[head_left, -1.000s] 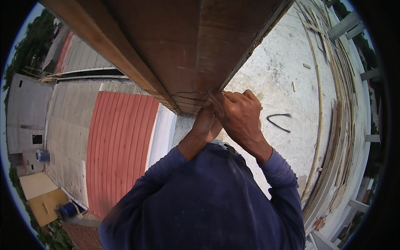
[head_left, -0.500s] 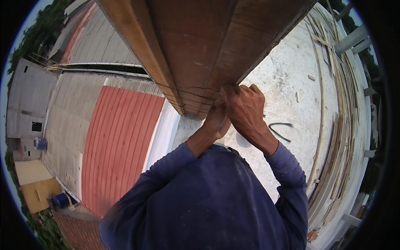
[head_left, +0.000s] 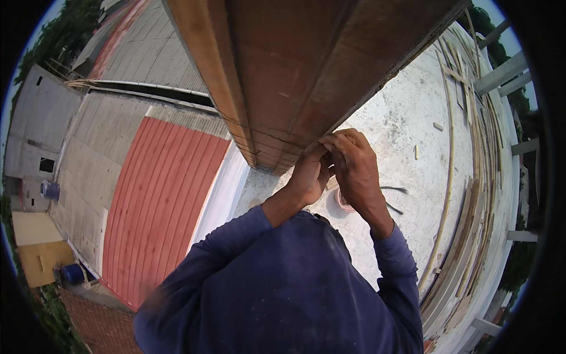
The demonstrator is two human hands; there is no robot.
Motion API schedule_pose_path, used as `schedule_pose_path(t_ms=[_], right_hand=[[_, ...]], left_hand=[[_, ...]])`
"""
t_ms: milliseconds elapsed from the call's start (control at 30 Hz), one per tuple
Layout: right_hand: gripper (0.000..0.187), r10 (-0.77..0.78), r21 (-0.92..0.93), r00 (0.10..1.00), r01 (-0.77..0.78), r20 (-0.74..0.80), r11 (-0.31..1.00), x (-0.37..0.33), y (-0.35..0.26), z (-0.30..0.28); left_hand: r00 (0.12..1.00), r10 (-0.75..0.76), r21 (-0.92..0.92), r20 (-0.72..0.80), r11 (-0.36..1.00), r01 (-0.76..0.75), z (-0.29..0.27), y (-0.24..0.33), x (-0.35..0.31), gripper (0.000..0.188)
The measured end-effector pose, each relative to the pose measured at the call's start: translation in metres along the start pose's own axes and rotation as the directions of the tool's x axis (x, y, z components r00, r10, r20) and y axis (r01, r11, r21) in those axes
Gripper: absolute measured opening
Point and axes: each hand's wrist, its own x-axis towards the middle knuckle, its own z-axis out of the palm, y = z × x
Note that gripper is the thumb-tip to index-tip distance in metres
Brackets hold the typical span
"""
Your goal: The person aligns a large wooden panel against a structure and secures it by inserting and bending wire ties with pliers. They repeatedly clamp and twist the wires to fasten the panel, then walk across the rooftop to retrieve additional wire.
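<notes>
A tall brown wooden column form point(head_left: 277, 71) stands before me, with several thin dark wires point(head_left: 268, 131) wrapped round its lower part. At its right edge my two hands meet, and one wire runs into the spot where their fingers come together. My left hand point(head_left: 308, 177) is closed in a pinch, its fingertips partly hidden. My right hand point(head_left: 356, 165) comes over from the right, fingers bent and pressed at the same place. The wire's end between the fingers cannot be made out.
Behind my right wrist a pinkish bucket point(head_left: 344, 202) shows on the pale concrete floor point(head_left: 407, 124), near a bent bundle of dark wire point(head_left: 394, 190). Long wooden strips point(head_left: 466, 236) lie along the right side. To the left, a red metal roof point(head_left: 162, 206) lies beyond a white ledge point(head_left: 218, 189).
My hands have shifted slightly down, and the left has opened out from beneath the right. The view has tilted a little, and the bucket now shows more.
</notes>
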Motion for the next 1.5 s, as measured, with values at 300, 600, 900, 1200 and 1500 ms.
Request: schedule_pose_path(t_ms=[300,600,900,1200,1500], right_hand=[[0.016,0.125,0.168,0.992,-0.117,-0.036,0.979,0.005,0.016,-0.005],[0.012,0.25,0.502,0.962,-0.269,0.107,0.822,0.009,0.039,-0.002],[0.026,0.191,0.452,0.98,-0.192,0.049,0.871,0.007,0.047,0.003],[0.025,-0.086,0.099,0.958,0.116,-0.273,0.988,-0.007,0.043,0.022],[0.023,0.049,0.207,0.957,0.012,-0.285,0.978,-0.006,0.031,0.017]], left_hand=[[0.998,-0.057,-0.169,-0.031,0.984,0.051,0.01,-0.004,0.003,0.009],[0.994,-0.058,-0.178,-0.097,0.983,0.04,0.011,-0.004,0.002,0.012],[0.989,-0.143,-0.363,-0.031,0.924,0.122,0.02,0.008,-0.003,0.012],[0.988,-0.143,-0.33,-0.061,0.937,0.115,0.021,0.013,-0.006,0.016],[0.982,-0.159,-0.238,-0.106,0.963,0.13,0.016,0.013,-0.002,0.018]])
